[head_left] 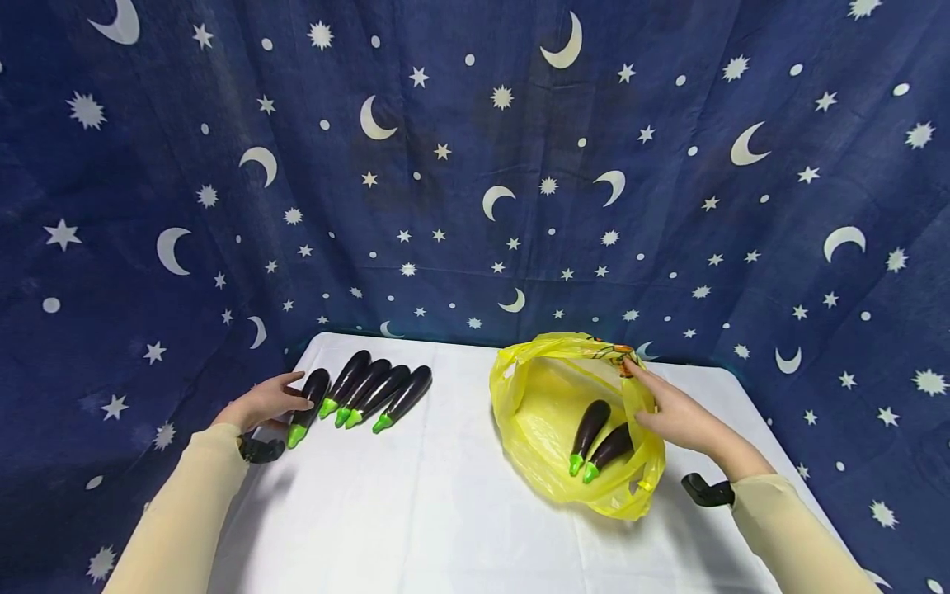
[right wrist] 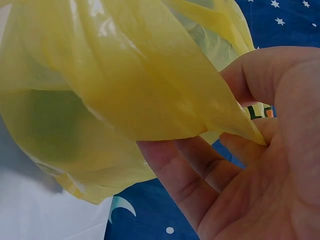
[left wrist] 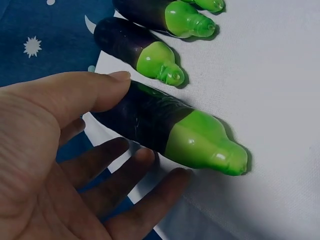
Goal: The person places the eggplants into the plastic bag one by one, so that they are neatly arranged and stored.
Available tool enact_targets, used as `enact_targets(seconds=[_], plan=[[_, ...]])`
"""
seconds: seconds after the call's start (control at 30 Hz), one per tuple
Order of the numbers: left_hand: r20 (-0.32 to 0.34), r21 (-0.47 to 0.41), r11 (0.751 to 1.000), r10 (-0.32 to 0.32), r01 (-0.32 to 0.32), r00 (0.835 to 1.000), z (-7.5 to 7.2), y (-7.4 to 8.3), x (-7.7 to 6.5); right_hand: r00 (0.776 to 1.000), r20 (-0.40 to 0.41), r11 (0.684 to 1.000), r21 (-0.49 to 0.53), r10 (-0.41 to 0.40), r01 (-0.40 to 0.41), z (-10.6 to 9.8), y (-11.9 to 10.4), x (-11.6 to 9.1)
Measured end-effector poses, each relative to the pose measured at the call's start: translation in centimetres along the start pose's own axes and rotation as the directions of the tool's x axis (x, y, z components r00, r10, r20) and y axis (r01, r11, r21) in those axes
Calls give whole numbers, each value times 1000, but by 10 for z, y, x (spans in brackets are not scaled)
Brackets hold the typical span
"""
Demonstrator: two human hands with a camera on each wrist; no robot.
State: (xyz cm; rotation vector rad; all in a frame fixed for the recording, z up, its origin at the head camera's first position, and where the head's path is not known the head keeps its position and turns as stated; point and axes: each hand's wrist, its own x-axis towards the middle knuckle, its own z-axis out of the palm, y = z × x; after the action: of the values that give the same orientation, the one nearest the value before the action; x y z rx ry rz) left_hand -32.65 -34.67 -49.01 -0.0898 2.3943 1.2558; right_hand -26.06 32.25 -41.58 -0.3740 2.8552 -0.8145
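The left hand [head_left: 265,403] is around the leftmost eggplant [head_left: 308,408], a dark purple one with a bright green stem end. In the left wrist view its thumb lies over that eggplant [left wrist: 155,115], while the other fingers spread loosely along the opposite side. Several more eggplants [head_left: 382,392] lie side by side just to the right. On the other side, the right hand [head_left: 679,412] holds the rim of a yellow plastic bag [head_left: 534,445], whose mouth gapes toward me. Two eggplants [head_left: 591,429] lie inside it. Film from the bag [right wrist: 145,90] covers part of the right fingers.
A white cloth covers the table [head_left: 416,511]. Behind and beside it hangs a dark blue curtain [head_left: 460,214] with moons and stars. Black wrist straps [head_left: 261,450] sit at both cuffs.
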Motion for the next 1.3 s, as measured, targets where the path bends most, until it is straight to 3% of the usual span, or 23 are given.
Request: enact_targets(seconds=[0.43, 0.8, 1.3], plan=[[17, -1, 1000, 24, -24, 1000, 0, -4, -2, 1000, 9, 1000, 17, -1, 1, 2, -1, 0], [13, -26, 1000, -14, 14, 1000, 0, -1, 5, 1000, 5, 1000, 6, 3, -3, 2, 2, 0], [-9, -95, 995, -39, 38, 999, -4, -9, 10, 1000, 0, 1000, 3, 22, -22, 2, 2, -3]])
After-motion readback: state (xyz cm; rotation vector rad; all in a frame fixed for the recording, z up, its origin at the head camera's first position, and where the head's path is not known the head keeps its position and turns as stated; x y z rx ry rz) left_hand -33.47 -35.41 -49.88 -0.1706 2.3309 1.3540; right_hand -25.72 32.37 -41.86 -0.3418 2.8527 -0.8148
